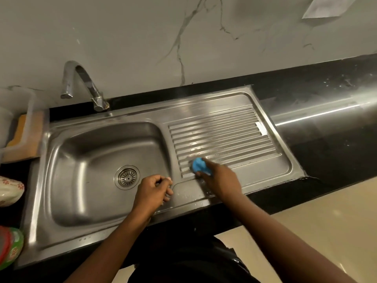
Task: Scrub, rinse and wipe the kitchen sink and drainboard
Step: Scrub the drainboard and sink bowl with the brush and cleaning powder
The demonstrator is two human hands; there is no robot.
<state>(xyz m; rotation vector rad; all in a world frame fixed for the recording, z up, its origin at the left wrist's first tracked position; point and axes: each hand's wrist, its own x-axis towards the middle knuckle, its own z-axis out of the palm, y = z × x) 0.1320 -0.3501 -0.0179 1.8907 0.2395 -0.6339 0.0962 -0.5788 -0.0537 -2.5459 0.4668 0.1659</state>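
Pale wall [142,37] with grey veining behind; black counter [326,160] runs beneath it. Steel sink [81,170] is set into the counter, basin on the left, ribbed drainboard [224,131] on the right. Curved tap [81,78] stands at the back, over the basin; no water is seen running.

Right hand [220,178] grips a blue scrubber [199,163], forefinger stretched over it, pressing it on the near-left ribs of the drainboard. Wet streaks and droplets lie round it. Left hand [152,193] is curled into a fist, holding nothing visible, resting on the ridge between basin and drainboard. Strainer [126,177] sits in the basin floor.

Judged risks: the scrubber is small and the ribs are wet, so it may skid out from under the fingers and knuckles may scrape the steel. Strokes toward the front edge could push water off the counter onto the floor. The far ribs look dry and may be missed.

Unclear: the scrubber is half hidden by the hand, material unknown. Items at the left edge are cut off and blurred.
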